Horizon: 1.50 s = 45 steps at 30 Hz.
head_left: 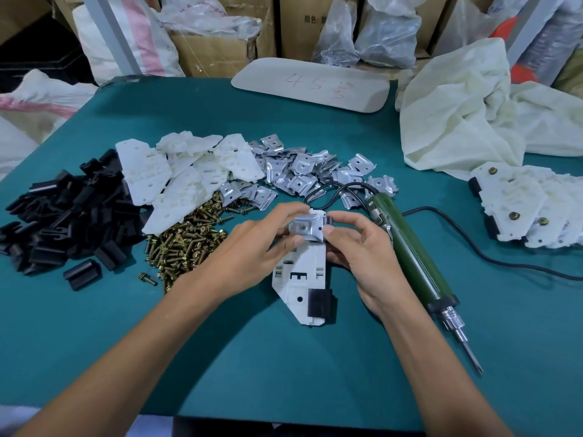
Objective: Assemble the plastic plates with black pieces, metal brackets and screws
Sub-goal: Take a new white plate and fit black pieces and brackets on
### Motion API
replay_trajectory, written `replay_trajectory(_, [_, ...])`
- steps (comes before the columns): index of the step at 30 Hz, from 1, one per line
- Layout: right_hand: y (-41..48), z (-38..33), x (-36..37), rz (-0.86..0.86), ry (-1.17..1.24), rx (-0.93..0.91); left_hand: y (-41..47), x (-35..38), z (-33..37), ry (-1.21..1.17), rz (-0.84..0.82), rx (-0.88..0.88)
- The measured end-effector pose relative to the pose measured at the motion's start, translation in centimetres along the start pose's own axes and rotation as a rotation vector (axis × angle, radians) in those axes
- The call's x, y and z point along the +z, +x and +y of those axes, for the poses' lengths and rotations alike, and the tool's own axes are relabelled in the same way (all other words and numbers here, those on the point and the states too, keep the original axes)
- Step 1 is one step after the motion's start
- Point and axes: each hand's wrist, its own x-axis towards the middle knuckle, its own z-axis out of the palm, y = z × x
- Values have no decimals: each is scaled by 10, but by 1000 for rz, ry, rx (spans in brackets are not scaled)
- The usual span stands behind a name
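Pinching the small shiny bent-metal bracket (307, 230) at the twelve o'clock end of the white plastic plate (299, 272) on the teal worktop (284, 357), the left hand (252, 244) and right hand (362, 250) share a closed fingertip grip that could slip, skewing the seemingly unscrewed bracket off its hole.

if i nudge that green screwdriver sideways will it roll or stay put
The green screwdriver has a round barrel lying flat on the table, so it would probably roll a little. Its black cord trails from the far end and would likely drag it short. It looks thick and solid, so probably fairly heavy.
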Motion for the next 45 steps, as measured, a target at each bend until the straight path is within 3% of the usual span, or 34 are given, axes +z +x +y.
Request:
replay_trajectory(2, [0,-1,1,18,19,-16,-6,7,4,-156,93,-2])
replay_trajectory(5, [0,0,3,19,50,-41,-9,20,11,-539,259,-148])
replay_trajectory(8, [0,1,4,2,50,-56,-11,30,13,-721,280,-251])
replay_trajectory(19, [-6,-3,3,-79,72,-69,-13,26,16,-897,263,-282])
replay_trajectory(28, [-5,-2,5,-56,36,-82,-17,26,16,-564,193,-216])
replay_trajectory(32, [-2,3,3,-12,-28,-81,-11,14,13,-88,201,-133])
replay_trajectory(34, [0,8,2,28,-83,-76,-5,3,10,2,280,-117])
replay_trajectory(36, [0,12,1,89,-198,-84,4,-9,6,14,363,-147])
replay_trajectory(40, [-3,14,3,226,-671,-340,33,-25,0,65,437,-235])
replay_trajectory(45, [-5,14,6,203,-676,-382,92,-17,5,231,427,-248])
